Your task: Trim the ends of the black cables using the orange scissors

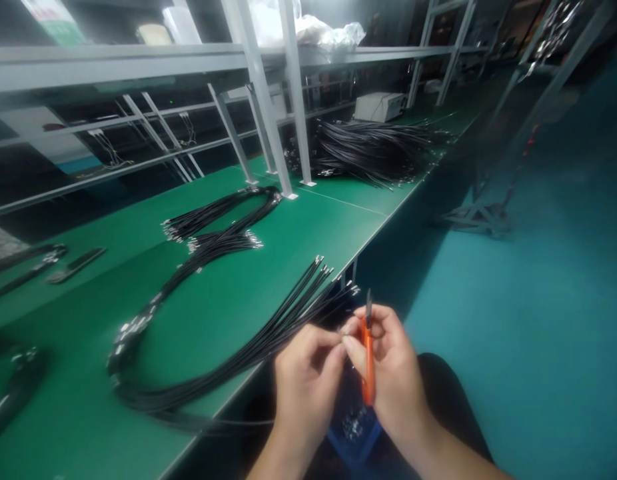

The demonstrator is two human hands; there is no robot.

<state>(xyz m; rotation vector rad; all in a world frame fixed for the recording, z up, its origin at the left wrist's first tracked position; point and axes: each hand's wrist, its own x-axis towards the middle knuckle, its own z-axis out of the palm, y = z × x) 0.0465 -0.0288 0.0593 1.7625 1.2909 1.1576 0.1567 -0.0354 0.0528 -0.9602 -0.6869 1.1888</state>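
Note:
My left hand (311, 370) is closed in a pinch, its fingertips meeting those of the right hand. A thin black cable (243, 423) runs off the bench edge to the left hand, and its tip between the fingers is too small to make out. In my right hand (393, 363) a pair of thread snips (368, 370) with orange handles stands upright, dark blades pointing up, while thumb and forefinger pinch at the same small spot. Beside both hands lies a bundle of black cables (203, 385), its metal-tipped ends fanned over the bench edge.
More cable bundles (213, 213) lie on the green bench (333, 213), with a big heap (373, 150) farther back near a pale box (379, 105). Shelf posts (268, 107) rise from the bench. Below my hands is a blue bin (356, 448) with small shiny pieces.

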